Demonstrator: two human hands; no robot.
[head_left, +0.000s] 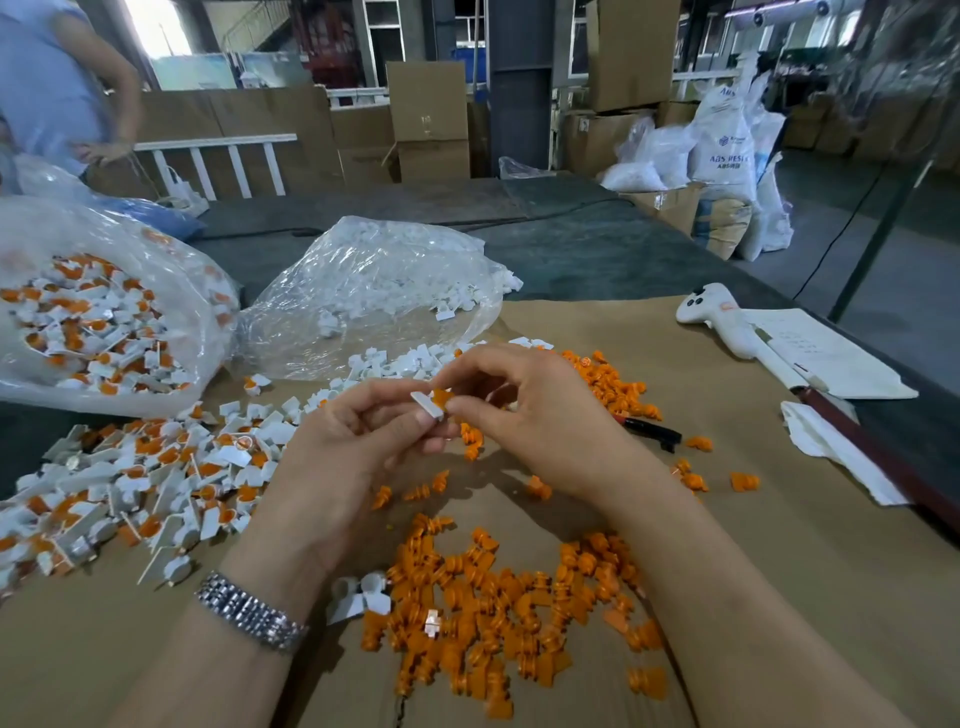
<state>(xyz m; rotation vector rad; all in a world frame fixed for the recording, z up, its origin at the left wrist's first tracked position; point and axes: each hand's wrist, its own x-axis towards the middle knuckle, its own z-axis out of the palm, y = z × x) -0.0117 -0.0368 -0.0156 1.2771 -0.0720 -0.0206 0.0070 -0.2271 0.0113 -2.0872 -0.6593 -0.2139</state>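
The person's left hand (353, 447) is raised above and just beyond the big heap of orange plugs (493, 603), and its thumb and curled fingers pinch a small white plastic housing (427, 406). The right hand (530, 415) meets it from the right. Its fingertips are closed narrowly on a single orange plug (442, 397), which touches the top of the housing. Whether the plug is already seated inside cannot be told.

A metal wristwatch (249, 613) sits on the left wrist, level with the heap and to its left. A few loose white housings (363, 597) lie against the heap's left edge.

Farther left of the heap spreads a wide pile of assembled white-and-orange pieces (145, 483). Beyond that pile, a clear plastic bag (93, 322) holds more of the same. Straight beyond the heap, past the hands, a second clear bag (374, 280) spills plain white housings. A smaller heap of orange plugs (613, 384) lies beyond and to the right.

A black-handled tool (652, 431) rests to the right of the hands. Well to the right of the heap and farther back lie a white handheld controller (727, 322), a sheet of paper (826, 358) and a crumpled white tissue (831, 447). The heap and most of these rest on a brown cardboard sheet (779, 571). Far beyond the heap to the left stands another person in a light blue shirt (47, 78).
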